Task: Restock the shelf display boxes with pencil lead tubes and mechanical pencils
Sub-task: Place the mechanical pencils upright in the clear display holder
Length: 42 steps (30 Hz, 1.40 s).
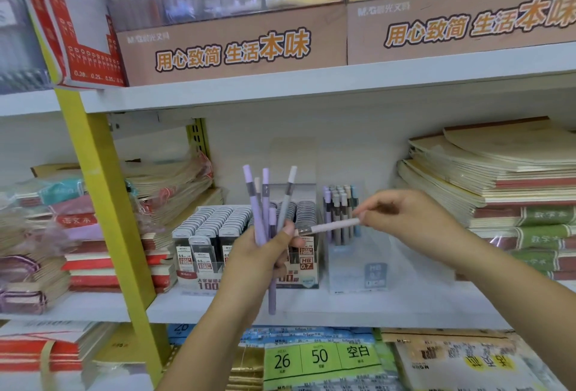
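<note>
On a white shelf (343, 306), stacked notebooks (498, 178) flank a lead tube display box (215, 228), its front partly hidden by the left hand (258, 253), and a clear pencil box (358, 269) whose label is too blurred to read. The left hand grips a bunch of mechanical pencils (260, 213) upright before the boxes. The right hand (408, 216) pinches one pale pencil (333, 226) by its end, its tip beside the left thumb.

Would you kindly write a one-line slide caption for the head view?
Restocking: left hand grips a pencil bunch; right hand pinches a pink pencil in front of the clear box.
</note>
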Each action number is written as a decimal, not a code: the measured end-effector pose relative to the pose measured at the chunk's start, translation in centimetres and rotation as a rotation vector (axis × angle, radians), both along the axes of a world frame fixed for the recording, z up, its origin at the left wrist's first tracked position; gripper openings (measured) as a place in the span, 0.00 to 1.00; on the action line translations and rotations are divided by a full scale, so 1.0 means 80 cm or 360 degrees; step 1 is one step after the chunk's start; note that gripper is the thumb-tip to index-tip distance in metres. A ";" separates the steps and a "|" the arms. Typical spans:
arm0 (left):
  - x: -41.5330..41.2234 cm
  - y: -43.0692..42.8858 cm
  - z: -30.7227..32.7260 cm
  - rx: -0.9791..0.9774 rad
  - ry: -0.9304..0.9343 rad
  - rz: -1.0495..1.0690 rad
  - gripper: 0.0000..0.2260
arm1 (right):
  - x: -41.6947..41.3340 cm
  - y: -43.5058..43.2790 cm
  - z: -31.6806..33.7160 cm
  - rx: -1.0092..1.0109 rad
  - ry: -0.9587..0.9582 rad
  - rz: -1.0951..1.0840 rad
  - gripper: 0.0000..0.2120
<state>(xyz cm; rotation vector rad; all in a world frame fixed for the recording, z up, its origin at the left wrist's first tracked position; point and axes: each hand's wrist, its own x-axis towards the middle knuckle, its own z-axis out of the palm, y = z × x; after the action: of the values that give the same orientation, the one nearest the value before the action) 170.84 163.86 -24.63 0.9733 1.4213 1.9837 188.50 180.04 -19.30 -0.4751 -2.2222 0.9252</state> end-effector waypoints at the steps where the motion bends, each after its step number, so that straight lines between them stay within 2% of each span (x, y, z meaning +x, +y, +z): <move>1: 0.000 0.000 0.004 -0.0015 0.0065 0.0045 0.09 | 0.002 -0.001 0.004 0.0260 -0.0142 -0.0039 0.05; 2: 0.000 0.001 0.007 -0.0036 0.0131 0.0077 0.07 | 0.002 -0.005 0.010 0.0453 -0.0227 -0.0042 0.05; 4: 0.004 0.003 0.014 -0.0078 0.0252 0.0109 0.04 | -0.005 -0.015 0.018 0.0649 -0.0297 0.0019 0.09; 8: 0.015 0.012 0.023 -0.0095 0.0362 0.0078 0.03 | -0.025 -0.029 0.017 0.0604 -0.0330 0.0260 0.11; 11: 0.019 0.017 0.022 -0.0102 0.0323 0.0091 0.04 | -0.017 -0.013 0.024 0.0393 -0.0091 0.0198 0.10; 15: 0.018 0.020 0.012 -0.0152 0.0295 0.0130 0.08 | -0.007 0.022 0.039 -0.0197 0.0411 0.0146 0.07; 17: 0.017 0.022 0.008 -0.0187 0.0322 0.0145 0.11 | -0.013 0.035 0.038 -0.0300 0.0518 0.0117 0.08; 19: 0.017 0.025 0.007 -0.0192 0.0333 0.0146 0.13 | -0.022 0.043 0.030 -0.0223 0.0512 0.0074 0.11; 23: 0.017 0.027 0.008 -0.0174 0.0362 0.0136 0.13 | -0.040 0.054 0.005 0.0314 0.0333 -0.0085 0.22; 26: 0.016 0.028 0.008 -0.0169 0.0357 0.0114 0.12 | -0.049 0.059 -0.010 0.0535 0.0242 -0.0162 0.22; 31: 0.013 0.028 0.007 -0.0172 0.0365 0.0096 0.12 | -0.057 0.062 -0.024 0.0692 0.0126 -0.0259 0.18; 42: 0.012 0.026 0.006 -0.0146 0.0394 0.0119 0.11 | -0.064 0.059 -0.027 0.0723 0.0151 -0.0369 0.15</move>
<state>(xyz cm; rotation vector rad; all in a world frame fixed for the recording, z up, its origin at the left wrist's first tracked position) 171.80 165.94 -24.16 1.1719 1.6890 1.8817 183.38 184.76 -21.45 -0.4491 -2.1463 0.3005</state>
